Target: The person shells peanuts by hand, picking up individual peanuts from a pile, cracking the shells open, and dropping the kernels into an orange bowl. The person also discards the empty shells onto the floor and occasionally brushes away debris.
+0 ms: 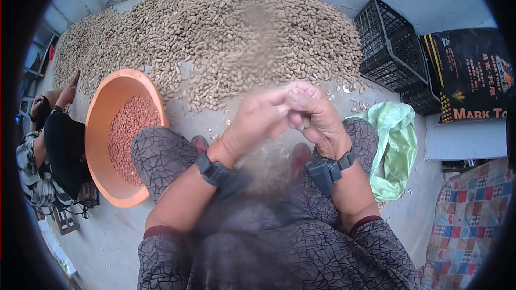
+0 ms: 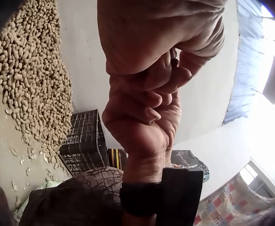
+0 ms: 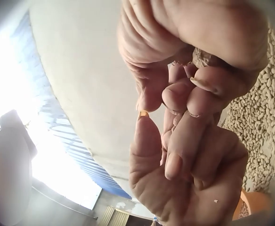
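Both hands meet in front of my knees, fingertips touching. My right hand (image 1: pixel 317 110) curls its fingers round a peanut in its shell (image 3: pixel 206 59), held against the palm in the right wrist view. My left hand (image 1: pixel 255 118), blurred in the head view, has its fingers bent against the right fingers. Inside its curl the left wrist view shows a small dark reddish-brown peanut kernel (image 2: pixel 174 61), mostly hidden by the fingers. An orange basin (image 1: pixel 97 129) with shelled red peanuts (image 1: pixel 131 134) stands beside my left knee.
A broad heap of unshelled peanuts (image 1: pixel 215 43) lies along the wall. Black plastic crates (image 1: pixel 389 48) and a black printed sack (image 1: pixel 467 75) stand at right, near a pale green bag (image 1: pixel 395 145). Another person (image 1: pixel 59 139) sits at far left. Shell bits litter the floor.
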{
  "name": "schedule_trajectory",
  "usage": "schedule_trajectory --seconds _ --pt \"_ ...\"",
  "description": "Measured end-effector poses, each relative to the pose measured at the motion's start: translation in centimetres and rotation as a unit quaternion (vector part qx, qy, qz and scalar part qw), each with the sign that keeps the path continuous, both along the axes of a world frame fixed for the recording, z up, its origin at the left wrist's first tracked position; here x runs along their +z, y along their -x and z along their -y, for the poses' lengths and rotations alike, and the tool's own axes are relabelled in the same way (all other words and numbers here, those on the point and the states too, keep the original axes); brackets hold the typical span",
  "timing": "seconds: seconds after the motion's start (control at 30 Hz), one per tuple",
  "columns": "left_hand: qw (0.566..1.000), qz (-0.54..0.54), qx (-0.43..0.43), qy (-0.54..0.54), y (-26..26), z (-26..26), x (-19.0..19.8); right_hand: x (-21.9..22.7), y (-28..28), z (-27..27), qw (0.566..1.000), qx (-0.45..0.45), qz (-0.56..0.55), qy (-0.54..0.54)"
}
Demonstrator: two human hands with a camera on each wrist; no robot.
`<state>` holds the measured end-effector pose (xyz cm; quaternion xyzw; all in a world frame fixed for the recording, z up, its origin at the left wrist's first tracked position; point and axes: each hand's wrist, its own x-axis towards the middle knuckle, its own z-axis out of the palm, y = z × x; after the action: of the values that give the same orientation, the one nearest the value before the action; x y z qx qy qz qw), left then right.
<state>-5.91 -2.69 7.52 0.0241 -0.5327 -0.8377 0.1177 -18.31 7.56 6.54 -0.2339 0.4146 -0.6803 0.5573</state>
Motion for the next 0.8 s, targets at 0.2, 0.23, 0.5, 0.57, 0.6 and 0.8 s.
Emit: schedule_trajectory --seconds 0.2,0.23,0.5,0.57,0.6,0.8 --pt "0.996 0.040 0.060 0.056 0.3 -1.1 -0.6 0.2 0.1 -0.2 0.999 -0.019 -0.006 -0.025" --pt "0.996 0.040 0.060 0.056 0.3 -1.2 -0.9 0.3 0.1 -0.3 0.999 -0.018 -0.014 -0.030" --pt "0.996 0.054 0.069 0.025 0.5 -1.2 -0.2 0.1 -0.4 -0.1 0.998 -0.052 -0.033 -0.009" --pt "0.996 0.056 0.058 0.048 0.3 -0.8 0.9 0.1 -0.6 -0.1 0.996 -0.065 -0.056 0.013" --pt "0.995 0.058 0.049 0.071 0.2 -0.5 1.1 0.4 -0.8 -0.1 0.995 -0.066 -0.068 0.017" --pt "0.992 0.011 0.087 0.086 0.5 -1.3 0.6 0.5 -1.6 -0.2 0.994 -0.086 -0.064 0.025"
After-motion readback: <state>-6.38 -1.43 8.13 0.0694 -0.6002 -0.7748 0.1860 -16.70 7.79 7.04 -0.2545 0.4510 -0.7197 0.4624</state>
